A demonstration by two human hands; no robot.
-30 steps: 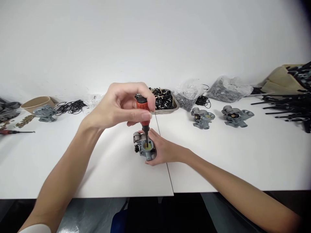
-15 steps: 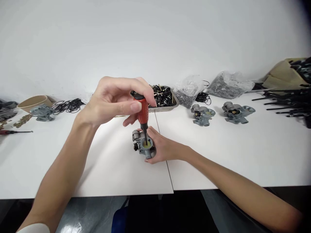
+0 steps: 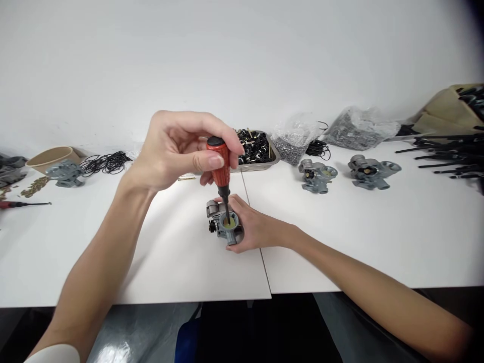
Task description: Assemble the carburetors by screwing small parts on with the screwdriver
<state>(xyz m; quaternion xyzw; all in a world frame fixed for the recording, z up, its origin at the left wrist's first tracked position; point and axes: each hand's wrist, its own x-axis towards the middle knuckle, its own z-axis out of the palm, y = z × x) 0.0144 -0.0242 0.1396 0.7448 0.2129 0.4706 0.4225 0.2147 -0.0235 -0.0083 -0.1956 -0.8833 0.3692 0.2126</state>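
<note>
Your left hand (image 3: 159, 156) is curled, thumb and fingers pinching the red screwdriver (image 3: 222, 174), its tip down at the yellow disc (image 3: 232, 225). Your right hand (image 3: 260, 229) is part closed round the right side of the carburetor (image 3: 231, 239), set back from the front edge of the worktop (image 3: 177, 262). That casting looks stiff, fairly heavy and smooth; its thick body should give the surest hold, the thin disc probably marking easily

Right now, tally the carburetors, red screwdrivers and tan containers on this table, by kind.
Carburetors: 4, one in the right hand
Red screwdrivers: 2, one in the left hand
Tan containers: 2
Total: 8

Not counted: the gray heap at the far left, too unclear.
</note>
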